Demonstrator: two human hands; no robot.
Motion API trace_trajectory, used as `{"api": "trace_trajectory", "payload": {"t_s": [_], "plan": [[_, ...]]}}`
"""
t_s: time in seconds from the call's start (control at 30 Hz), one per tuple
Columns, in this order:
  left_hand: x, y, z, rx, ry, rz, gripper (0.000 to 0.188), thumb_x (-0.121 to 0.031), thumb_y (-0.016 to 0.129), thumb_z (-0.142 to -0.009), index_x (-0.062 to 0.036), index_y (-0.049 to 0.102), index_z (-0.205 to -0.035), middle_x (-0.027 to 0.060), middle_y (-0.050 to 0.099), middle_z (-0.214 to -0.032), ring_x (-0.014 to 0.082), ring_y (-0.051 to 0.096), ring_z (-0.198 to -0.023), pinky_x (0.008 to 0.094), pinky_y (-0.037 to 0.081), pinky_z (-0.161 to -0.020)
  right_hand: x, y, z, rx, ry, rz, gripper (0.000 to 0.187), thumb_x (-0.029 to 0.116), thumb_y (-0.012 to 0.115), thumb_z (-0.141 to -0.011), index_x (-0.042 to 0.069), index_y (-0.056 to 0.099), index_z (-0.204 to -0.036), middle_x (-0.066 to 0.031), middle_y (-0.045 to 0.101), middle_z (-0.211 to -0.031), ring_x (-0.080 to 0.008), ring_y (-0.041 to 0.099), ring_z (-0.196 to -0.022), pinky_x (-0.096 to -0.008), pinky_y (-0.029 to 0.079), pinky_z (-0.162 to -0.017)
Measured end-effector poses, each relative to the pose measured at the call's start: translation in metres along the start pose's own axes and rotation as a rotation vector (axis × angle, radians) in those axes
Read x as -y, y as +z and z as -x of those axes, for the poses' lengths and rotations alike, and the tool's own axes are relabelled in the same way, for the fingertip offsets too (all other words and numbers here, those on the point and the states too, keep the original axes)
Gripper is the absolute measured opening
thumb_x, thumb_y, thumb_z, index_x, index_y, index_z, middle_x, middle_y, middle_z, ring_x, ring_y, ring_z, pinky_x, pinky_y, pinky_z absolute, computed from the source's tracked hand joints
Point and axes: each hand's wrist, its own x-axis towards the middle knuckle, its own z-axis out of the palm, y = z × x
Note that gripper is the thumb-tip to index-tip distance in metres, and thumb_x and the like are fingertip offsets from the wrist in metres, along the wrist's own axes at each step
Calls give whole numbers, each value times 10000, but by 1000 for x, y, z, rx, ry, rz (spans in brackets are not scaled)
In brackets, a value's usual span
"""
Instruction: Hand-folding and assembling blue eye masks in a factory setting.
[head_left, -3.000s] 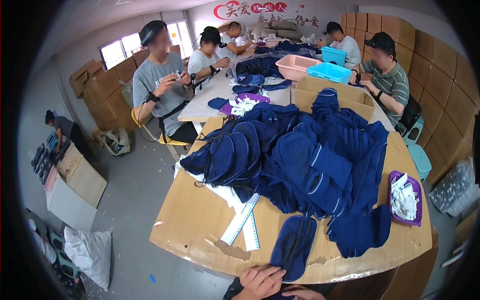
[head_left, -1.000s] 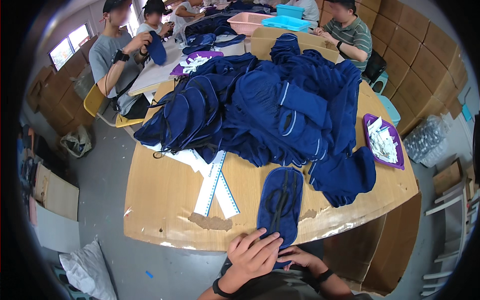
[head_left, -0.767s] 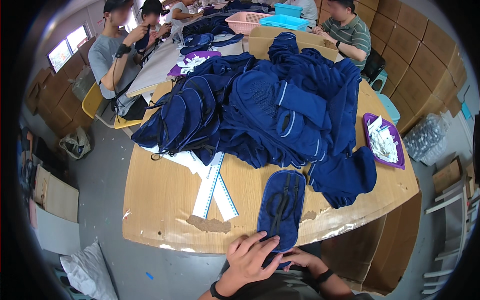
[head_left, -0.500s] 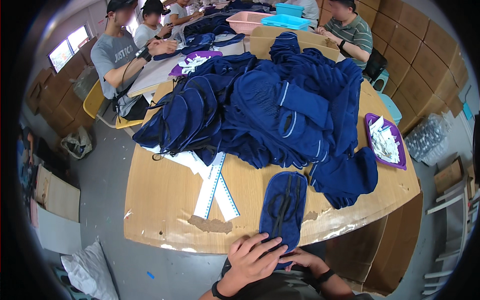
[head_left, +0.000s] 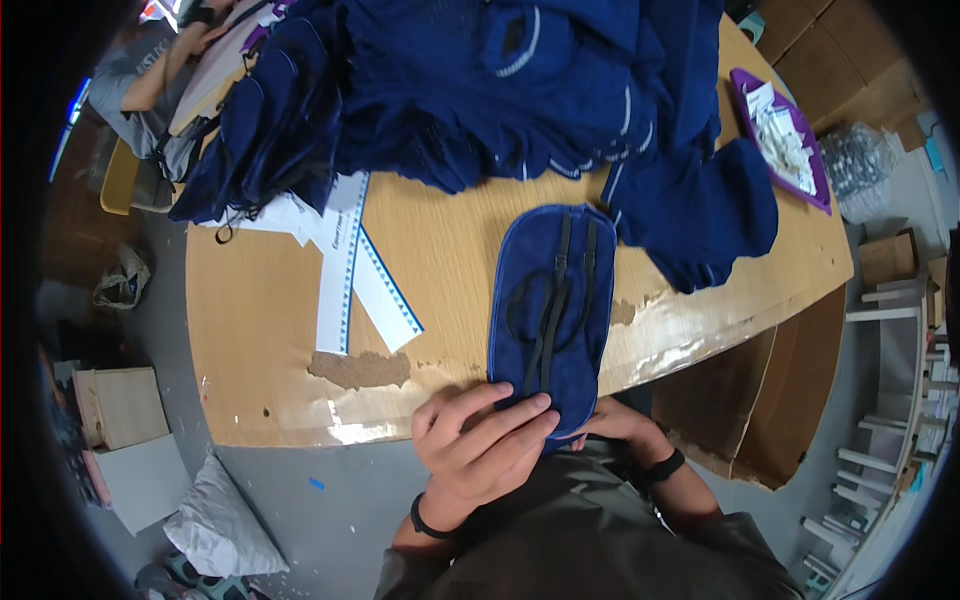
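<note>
A long oval navy fabric piece with rounded ends and thin black straps lies at the table's front edge, its near end hanging over toward me. Fingers stretched and slightly apart, my left hand rests on the near left part of it, over the strap ends. My right hand grips its near end from the right; most of those fingers are hidden beneath the fabric. Behind it, a large heap of navy garments covers the far part of the table, with one sleeve-like part spreading forward on the right.
White paper strips with blue marks lie left of the fabric piece on the wooden table. A purple basket of small white labels sits at the right edge. Below stands an open carton. Another person sits far left.
My view has tilted down and closer, so the table and heap sit higher in the picture. Both hands keep nearly the same place on the fabric piece.
</note>
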Motion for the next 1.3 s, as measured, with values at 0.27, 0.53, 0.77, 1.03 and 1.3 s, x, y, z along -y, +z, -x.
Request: {"api": "trace_trajectory", "payload": {"t_s": [0.27,0.53,0.77,1.03,1.3], "plan": [[-3,-2,0,43,-18,40,217,-144,793,-630,-257,729,-804,-128,706,-918,171,598,-881,326,412,-761,4,6,36,-94,-65,70,296,134,793,-809,10,722,-1068,-50,702,-809,-78,624,-642,-217,510,-584],[0,-4,-3,59,-4,50,216,-198,743,-653,-267,765,-856,-136,712,-940,138,594,-884,271,391,-743,24,26,61,-168,-378,421,309,81,819,-740,24,735,-1032,-96,734,-874,-163,686,-797,-265,512,-762],[2,-3,-3,71,-5,141,240,-178,739,-624,-222,760,-859,-120,713,-926,143,596,-873,269,405,-726,44,35,85,-201,-468,510,315,82,843,-700,56,749,-1000,-110,725,-881,-223,705,-782,-286,530,-706],[-6,4,-10,70,35,194,301,-107,781,-530,-197,760,-817,-87,696,-899,181,545,-747,301,414,-637,76,44,110,-274,-537,531,334,69,865,-661,56,757,-976,-124,726,-883,-233,715,-795,-289,546,-696],[-4,10,-16,46,41,177,270,-133,779,-593,-193,761,-856,-105,686,-886,153,539,-737,270,382,-597,92,35,116,-510,-746,604,366,67,891,-591,2,755,-924,-152,722,-858,-224,708,-738,-268,539,-640]]}}
